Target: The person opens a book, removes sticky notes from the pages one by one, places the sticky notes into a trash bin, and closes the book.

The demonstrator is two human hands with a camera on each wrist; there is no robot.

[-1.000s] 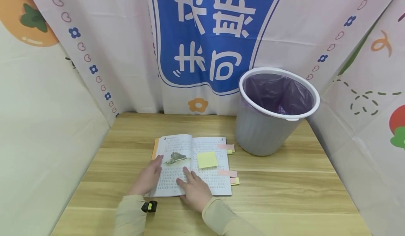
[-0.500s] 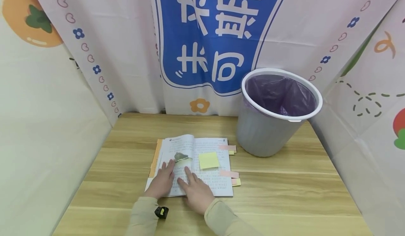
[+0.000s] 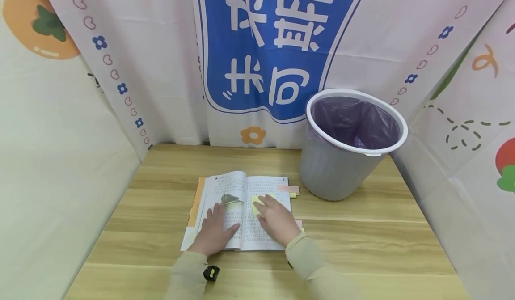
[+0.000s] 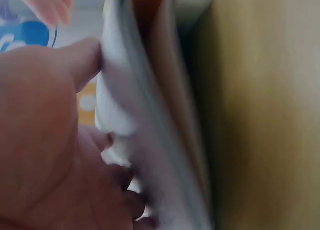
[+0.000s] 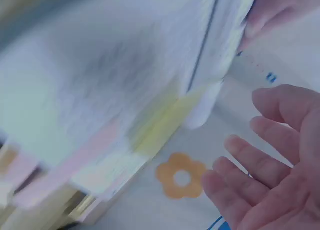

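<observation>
An open book with printed text lies on the wooden table. My left hand rests on the left page, fingers straight and thumb spread toward the spine, just below a greenish picture. Over the right page is my right hand, its extended fingers overlapping a yellow sticky note and partly hiding it. The right wrist view shows this hand with fingers loosely extended and the yellow note on the page apart from them. Pink tabs stick out from the book's right edge; the right hand partly covers the lower ones.
A grey trash bin with a purple liner stands at the back right of the table. Behind the table hangs a white curtain with a blue printed panel. An orange strip shows beneath the book's left pages.
My right hand has moved from the lower middle of the book up and right to the yellow note. My left hand has shifted from the left edge inward onto the left page.
</observation>
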